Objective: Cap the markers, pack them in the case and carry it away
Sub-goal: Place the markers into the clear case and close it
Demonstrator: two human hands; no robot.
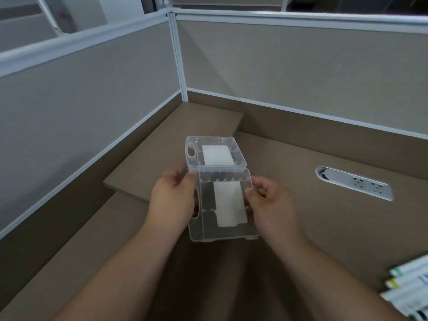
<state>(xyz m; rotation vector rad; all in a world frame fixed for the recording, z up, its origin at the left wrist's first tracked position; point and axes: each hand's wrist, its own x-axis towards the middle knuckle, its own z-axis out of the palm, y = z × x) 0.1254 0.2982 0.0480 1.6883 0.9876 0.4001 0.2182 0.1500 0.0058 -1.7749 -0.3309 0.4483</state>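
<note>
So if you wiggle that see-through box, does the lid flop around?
Probably a bit. The clear case is open with its lid swung back, so the lid could swing. It looks like thin hard plastic and holds no markers, so likely light. Left hand and right hand steady its sides.

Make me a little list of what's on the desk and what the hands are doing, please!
case: clear plastic case, open and empty of markers, white label on each half
lid: swung open, away from the person
left hand: grips the case's left edge
right hand: pinches the case's right edge
markers: lying at the desk's right edge, not packed yet
desk: brown, with a socket panel set into it
</note>
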